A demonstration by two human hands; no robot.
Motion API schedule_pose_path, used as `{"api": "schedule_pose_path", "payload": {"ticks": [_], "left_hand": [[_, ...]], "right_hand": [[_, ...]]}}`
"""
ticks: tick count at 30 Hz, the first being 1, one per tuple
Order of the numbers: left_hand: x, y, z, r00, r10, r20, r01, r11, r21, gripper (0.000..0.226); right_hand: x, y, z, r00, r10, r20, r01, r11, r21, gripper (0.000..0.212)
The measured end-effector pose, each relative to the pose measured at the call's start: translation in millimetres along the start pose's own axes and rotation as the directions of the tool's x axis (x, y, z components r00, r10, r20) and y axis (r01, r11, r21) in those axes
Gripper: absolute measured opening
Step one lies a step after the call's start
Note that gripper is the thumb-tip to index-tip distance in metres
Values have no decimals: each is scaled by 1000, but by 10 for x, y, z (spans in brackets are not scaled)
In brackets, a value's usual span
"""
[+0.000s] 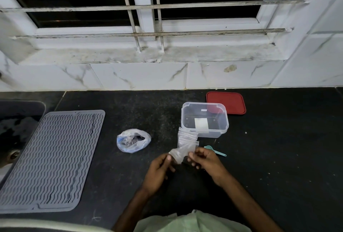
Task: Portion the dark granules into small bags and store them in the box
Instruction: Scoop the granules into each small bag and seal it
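Hands over the worktop (pixel 278 157): left hand (pixel 159 170) and right hand (pixel 206 159) both pinch a clear bag (pixel 181 153), seemingly opening it. Granules (pixel 135 139) sit in a sack (pixel 128 147) to the left, box (pixel 211 134) open behind; filling next calls for the scoop (pixel 215 150) beside the right hand

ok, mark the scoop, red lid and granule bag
scoop (pixel 216 150), head view, teal handle near the bowl
red lid (pixel 230 102), head view, middle of the flat top
granule bag (pixel 132 140), head view, plastic over the dark contents
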State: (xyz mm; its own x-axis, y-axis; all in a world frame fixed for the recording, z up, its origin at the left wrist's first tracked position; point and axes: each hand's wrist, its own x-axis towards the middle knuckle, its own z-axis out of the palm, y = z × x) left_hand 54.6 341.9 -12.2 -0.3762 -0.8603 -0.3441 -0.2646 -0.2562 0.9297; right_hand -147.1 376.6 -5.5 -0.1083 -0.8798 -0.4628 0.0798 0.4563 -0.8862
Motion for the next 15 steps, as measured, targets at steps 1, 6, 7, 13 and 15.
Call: {"api": "schedule_pose_path", "payload": {"ticks": [1, 6, 7, 13, 15], "left_hand": [[-5, 42, 4, 1000, 11, -25, -11, 1000, -25, 24], [14, 145, 5, 994, -3, -107, 8, 999, 40, 7], [28, 131, 0, 992, -5, -124, 15, 997, 78, 10], [58, 190, -17, 967, 23, -253, 103, 874, 474, 16], [44, 251, 29, 963, 44, -267, 113, 830, 545, 21]], "right_hand": [[-3, -17, 7, 1000, 25, -15, -24, 999, 26, 15], [-18, -62, 36, 995, 100, -4, -100, 992, -76, 21], [-20, -57, 46, 995, 95, -8, -95, 987, -127, 22], [-83, -97, 65, 926, -278, -256, 55, 770, -636, 25], [-145, -224, 94, 937, -307, -164, 131, 748, -651, 25]]}}
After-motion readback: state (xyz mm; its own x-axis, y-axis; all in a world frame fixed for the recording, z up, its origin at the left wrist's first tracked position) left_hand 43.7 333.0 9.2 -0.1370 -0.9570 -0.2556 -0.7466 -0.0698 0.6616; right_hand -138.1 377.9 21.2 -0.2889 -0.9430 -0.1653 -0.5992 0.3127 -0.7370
